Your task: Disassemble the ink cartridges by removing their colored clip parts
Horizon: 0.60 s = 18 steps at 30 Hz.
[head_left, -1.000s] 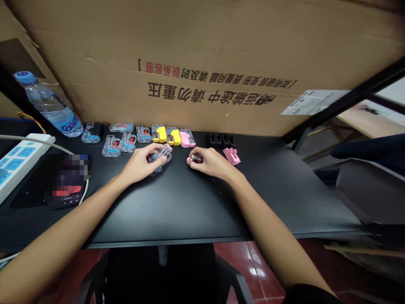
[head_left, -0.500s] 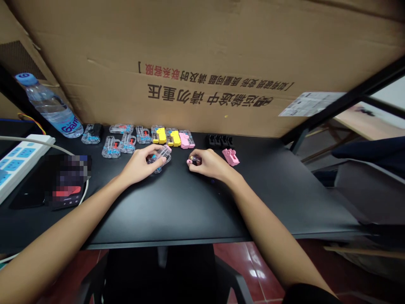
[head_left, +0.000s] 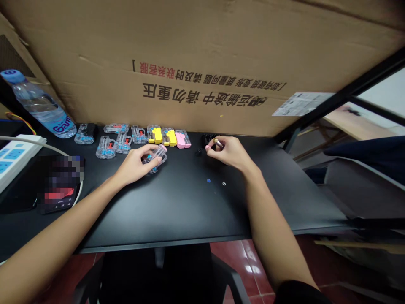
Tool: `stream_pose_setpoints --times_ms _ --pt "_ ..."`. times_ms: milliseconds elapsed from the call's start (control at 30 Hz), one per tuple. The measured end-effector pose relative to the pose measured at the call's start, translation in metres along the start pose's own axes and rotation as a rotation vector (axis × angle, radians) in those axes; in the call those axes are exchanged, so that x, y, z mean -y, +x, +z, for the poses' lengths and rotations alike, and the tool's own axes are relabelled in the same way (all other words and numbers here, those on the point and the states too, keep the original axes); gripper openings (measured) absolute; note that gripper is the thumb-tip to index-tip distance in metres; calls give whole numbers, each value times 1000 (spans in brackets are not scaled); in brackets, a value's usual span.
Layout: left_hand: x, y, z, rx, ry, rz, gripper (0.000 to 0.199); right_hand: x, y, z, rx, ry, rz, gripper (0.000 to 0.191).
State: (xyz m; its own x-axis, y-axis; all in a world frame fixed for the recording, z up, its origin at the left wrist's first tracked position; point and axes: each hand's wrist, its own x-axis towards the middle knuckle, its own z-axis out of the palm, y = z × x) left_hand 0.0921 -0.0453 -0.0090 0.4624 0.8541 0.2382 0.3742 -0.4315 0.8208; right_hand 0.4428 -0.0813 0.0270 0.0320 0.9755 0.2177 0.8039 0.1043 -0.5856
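My left hand (head_left: 137,162) is closed around a clear plastic case (head_left: 155,159) with blue parts inside and a pink piece at its top edge. To the right, my right hand (head_left: 232,154) pinches a small metallic piece with a pink end (head_left: 218,144) between thumb and fingers. That hand is just in front of a black slotted holder (head_left: 207,138), partly covering it. Small dark bits (head_left: 198,152) lie left of my right fingertips. A tiny blue disc (head_left: 208,180) and a small white ring (head_left: 224,184) lie on the table below it.
Several clear cases (head_left: 106,147) stand along the back, two with yellow parts (head_left: 171,138) and one with a pink part (head_left: 183,139). A water bottle (head_left: 41,105), power strip (head_left: 15,152) and phone (head_left: 61,183) are at left. A cardboard wall (head_left: 202,50) closes the back.
My right hand has moved right and back to the black holder, now covering where the loose pink part lay. The blue disc and white ring show more plainly. My left hand keeps its hold.
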Motion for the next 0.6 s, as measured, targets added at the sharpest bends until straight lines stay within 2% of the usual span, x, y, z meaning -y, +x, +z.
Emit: stream_pose_setpoints --times_ms 200,600 --pt "1 1 0 3 0 1 45 2 5 19 24 -27 -27 24" --pt "1 1 0 -3 15 2 46 -3 7 23 47 -50 -15 25"
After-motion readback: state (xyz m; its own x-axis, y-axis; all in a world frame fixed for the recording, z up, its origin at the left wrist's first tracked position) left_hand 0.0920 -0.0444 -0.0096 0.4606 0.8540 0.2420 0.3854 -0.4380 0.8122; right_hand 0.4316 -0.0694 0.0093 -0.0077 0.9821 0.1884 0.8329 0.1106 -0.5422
